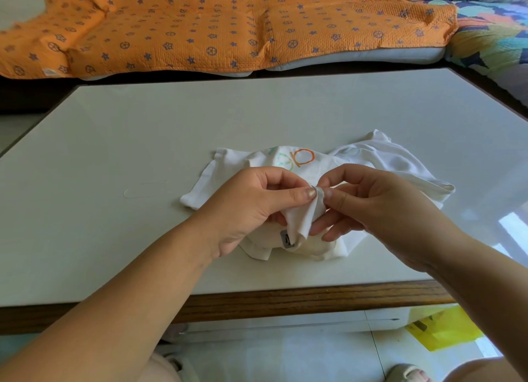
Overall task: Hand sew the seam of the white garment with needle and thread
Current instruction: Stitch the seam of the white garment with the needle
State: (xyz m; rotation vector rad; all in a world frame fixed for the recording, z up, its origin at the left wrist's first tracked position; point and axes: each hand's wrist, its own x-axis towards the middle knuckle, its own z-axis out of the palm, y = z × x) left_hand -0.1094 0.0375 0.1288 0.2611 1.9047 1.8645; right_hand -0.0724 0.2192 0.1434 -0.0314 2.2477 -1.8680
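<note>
A white garment point(380, 158) with coloured printed letters lies crumpled in the middle of the pale table point(143, 141). My left hand point(251, 207) pinches a raised fold of the garment's edge between thumb and fingers. My right hand point(368, 201) pinches at the same fold from the right, fingertips touching the left thumb. A small metallic glint at the pinch may be the needle; I cannot tell for sure. A loop of thin pale thread point(143, 191) lies on the table to the left. A grey label point(286, 238) shows under the fold.
The table has a wooden front edge point(285, 298). Behind it stands a sofa with an orange patterned cover point(200, 24) and a multicoloured one point(491, 38) at right. A yellow bag point(440, 330) lies on the tiled floor below right.
</note>
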